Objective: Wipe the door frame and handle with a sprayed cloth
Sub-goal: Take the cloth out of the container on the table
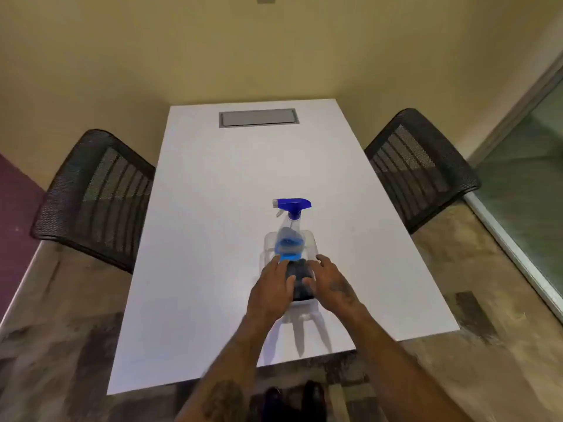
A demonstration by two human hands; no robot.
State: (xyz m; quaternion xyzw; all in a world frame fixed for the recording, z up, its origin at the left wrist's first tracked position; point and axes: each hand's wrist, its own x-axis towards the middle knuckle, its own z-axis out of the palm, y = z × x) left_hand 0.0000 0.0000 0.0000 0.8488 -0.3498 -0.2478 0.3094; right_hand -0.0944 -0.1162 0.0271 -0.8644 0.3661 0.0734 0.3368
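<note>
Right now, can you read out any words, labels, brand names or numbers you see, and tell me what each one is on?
No readable text anywhere in this view.
Spray bottle: no label that can be made out; only blue liquid and a blue trigger head.
Clear container under the hands: no print visible.
Table and grey hatch: plain, unmarked.
Forearm markings: blurred, not legible.

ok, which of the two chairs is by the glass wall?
The chair on the person's right; the glass wall runs just behind it. The other chair stands by a purple wall.
</note>
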